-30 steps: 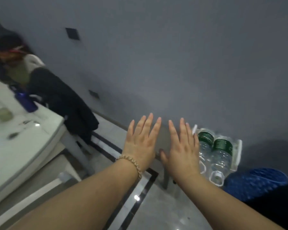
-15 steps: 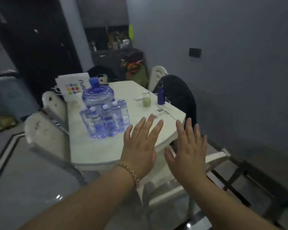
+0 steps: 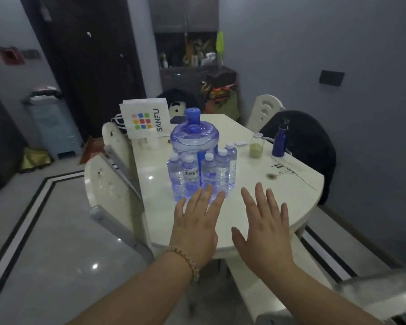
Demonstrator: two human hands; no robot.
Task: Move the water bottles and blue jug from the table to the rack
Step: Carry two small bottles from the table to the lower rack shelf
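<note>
Both hands are empty, fingers straight and spread: the left hand [image 3: 195, 227] reaches palm-down toward the cluster of clear plastic water bottles [image 3: 201, 174], the right hand [image 3: 264, 227] beside it. Just behind the bottles stands the translucent blue plastic jug [image 3: 193, 137], all on the glossy white table [image 3: 291, 195]; probably about to pick up.

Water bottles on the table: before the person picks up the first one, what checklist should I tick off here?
1. Left hand free, fingers straight: ok.
2. Right hand free, fingers straight: ok.
3. Water bottles upright, capped, clustered in front of the blue jug: ok.
4. Any bottle gripped: not ok.
5. Left hand touching the bottles: cannot tell.
6. Rack in view: not ok.
</note>
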